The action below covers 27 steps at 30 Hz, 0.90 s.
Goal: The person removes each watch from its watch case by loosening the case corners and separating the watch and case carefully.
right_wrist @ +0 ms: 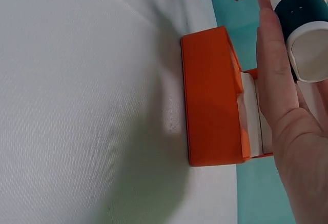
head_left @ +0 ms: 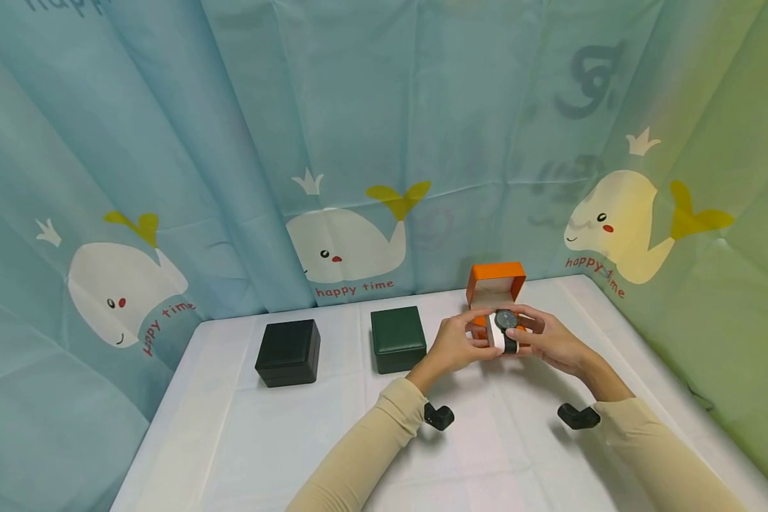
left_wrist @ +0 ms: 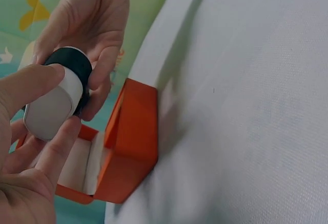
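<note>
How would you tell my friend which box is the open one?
Find the white table before the whale curtain. Near its far edge, toward the right, just beyond the left hand and right hand holding a black watch on a white cushion, stands the orange box. Its lid is up, while the green box and black box to its left are shut.
</note>
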Available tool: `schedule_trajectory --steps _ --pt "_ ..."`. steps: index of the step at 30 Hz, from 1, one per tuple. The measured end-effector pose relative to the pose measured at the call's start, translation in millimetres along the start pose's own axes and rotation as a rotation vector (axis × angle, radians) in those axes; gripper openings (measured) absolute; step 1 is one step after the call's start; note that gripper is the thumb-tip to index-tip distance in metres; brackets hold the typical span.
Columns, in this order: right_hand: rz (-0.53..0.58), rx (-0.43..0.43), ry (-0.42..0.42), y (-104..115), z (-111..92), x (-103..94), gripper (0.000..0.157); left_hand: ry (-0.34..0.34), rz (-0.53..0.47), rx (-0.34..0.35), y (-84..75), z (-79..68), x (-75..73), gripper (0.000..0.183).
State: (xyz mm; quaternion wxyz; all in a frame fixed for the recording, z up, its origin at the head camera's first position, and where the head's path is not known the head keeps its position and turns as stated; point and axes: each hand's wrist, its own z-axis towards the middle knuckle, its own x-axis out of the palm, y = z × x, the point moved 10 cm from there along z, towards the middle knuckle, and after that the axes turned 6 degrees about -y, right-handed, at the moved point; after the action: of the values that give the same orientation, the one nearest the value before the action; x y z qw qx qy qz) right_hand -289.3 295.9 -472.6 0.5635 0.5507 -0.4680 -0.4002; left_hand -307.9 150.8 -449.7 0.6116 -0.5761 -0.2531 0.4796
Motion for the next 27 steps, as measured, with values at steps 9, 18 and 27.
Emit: schedule_trajectory --steps 9,18,27 --pt "0.003 0.027 -0.007 -3.2 0.6 0.0 0.053 -0.001 0.027 0.006 -1.2 -1.0 -0.4 0.069" --pt "0.024 0.053 0.011 -5.3 1.2 4.6 0.058 -0.012 0.044 0.023 0.6 -0.7 0.2 0.070" --pt "-0.021 0.063 -0.010 -5.2 3.6 4.9 0.057 -0.020 0.051 0.020 3.5 -0.8 -1.1 0.069"
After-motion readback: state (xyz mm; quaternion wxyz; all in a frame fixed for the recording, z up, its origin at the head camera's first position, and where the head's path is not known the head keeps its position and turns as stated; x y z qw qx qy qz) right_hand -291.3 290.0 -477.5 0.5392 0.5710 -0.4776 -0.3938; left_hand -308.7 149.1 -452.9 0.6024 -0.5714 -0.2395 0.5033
